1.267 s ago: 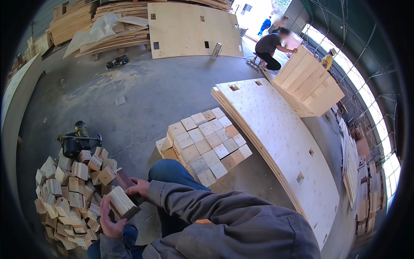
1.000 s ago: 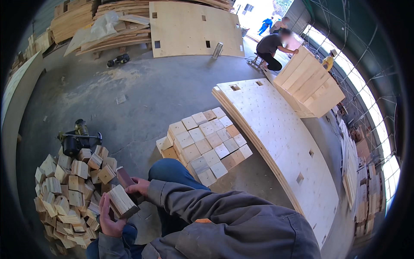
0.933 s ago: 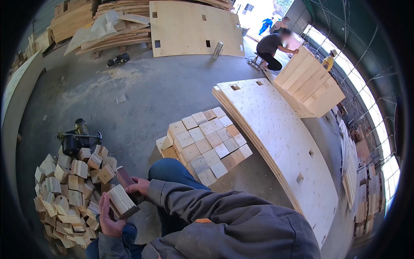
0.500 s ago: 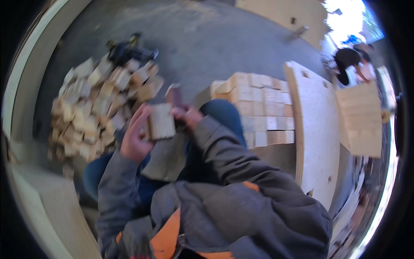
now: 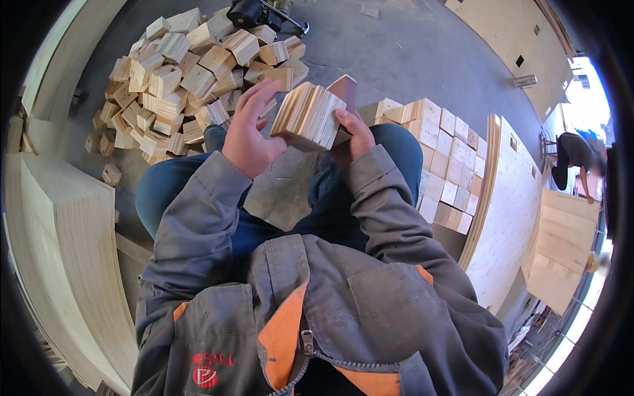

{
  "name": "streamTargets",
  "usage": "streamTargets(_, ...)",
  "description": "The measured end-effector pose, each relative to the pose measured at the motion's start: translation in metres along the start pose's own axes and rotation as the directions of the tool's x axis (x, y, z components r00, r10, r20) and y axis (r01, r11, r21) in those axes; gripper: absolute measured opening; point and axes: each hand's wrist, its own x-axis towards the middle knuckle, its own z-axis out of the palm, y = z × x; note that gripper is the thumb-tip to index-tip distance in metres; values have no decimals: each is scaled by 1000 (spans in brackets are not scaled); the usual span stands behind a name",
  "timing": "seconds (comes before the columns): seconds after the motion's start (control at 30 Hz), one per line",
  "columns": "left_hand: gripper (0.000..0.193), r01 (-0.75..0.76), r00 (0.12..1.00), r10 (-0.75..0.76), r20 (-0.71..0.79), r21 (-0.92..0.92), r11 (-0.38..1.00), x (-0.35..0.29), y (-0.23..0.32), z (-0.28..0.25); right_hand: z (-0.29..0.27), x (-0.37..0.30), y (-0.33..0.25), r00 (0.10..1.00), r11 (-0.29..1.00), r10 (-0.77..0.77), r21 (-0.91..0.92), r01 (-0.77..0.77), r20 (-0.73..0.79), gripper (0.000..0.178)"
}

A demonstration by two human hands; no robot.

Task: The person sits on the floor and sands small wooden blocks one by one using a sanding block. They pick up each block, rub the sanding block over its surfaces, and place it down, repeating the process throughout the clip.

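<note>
A layered plywood block is up in front of my knees, its striped edges facing up. My right hand is closed at its right side, thumb pressed on the corner. In the same hand, behind the block, stands a flat reddish-brown piece with a pale rim; its kind is unclear and its lower part is hidden. My left hand is open at the block's left, fingers spread, with the thumb tip at or against the lower left edge.
A loose heap of wooden blocks lies ahead on the left, beside a black tool. Blocks stand in a neat stack by my right knee. Plywood panels flank it. Thick stacked boards are at left. Another person bends far right.
The block has turned, so its striped side now shows instead of a plain face. My left fingers have come off it and spread. The whole view has shifted.
</note>
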Motion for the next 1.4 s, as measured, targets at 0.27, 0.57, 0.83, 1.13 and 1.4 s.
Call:
streamTargets(0.27,35,24,992,-13,-128,87,996,-2,-32,11,-10,9,7,999,991,-20,134,24,-32,57)
streamTargets(0.57,12,-17,990,26,-140,65,998,-5,-21,20,-8,7,5,997,993,-66,98,70,-50,58)
streamTargets(0.83,8,-33,986,47,-161,90,995,-4,-25,23,-11,7,6,995,992,-76,92,81,-62,60)
streamTargets(1.13,6,-266,926,331,-183,306,914,-1,-24,23,-11,7,7,993,987,-74,134,86,-90,55)
streamTargets(1.4,12,33,985,-26,-170,43,999,-6,-28,25,-13,8,3,988,983,-102,143,117,-112,53)
